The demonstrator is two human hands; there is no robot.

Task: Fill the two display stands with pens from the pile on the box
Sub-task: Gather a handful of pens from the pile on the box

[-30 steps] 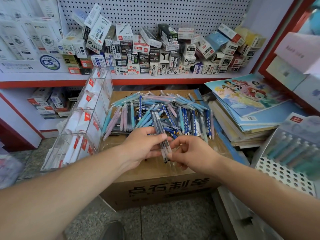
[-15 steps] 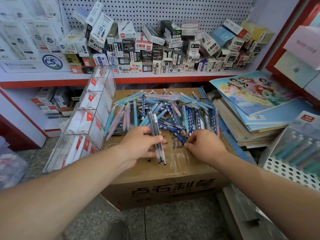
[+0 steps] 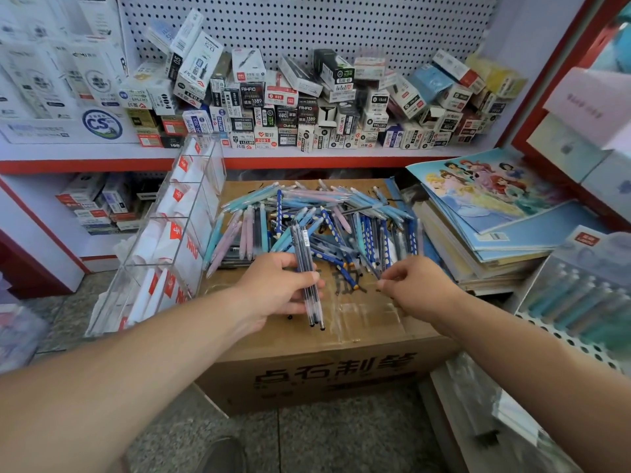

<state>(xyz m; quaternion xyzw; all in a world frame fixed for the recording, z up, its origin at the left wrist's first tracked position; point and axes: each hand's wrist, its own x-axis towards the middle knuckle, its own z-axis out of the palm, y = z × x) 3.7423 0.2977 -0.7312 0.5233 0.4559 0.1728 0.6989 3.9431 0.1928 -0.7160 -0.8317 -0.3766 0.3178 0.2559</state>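
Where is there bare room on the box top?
The taped front strip of the box, between the pen pile and the front edge. The left hand holds a pen bundle over its left end. Behind, pens crowd it; clear stand and notebooks hem the sides.

"CS" is printed in a round badge on a white carton point(image 3: 101, 123). "AIHAO" and "1389" are shown on a black pen box point(image 3: 252, 94). "点石制笔" is printed across the front of the cardboard box point(image 3: 336, 370).
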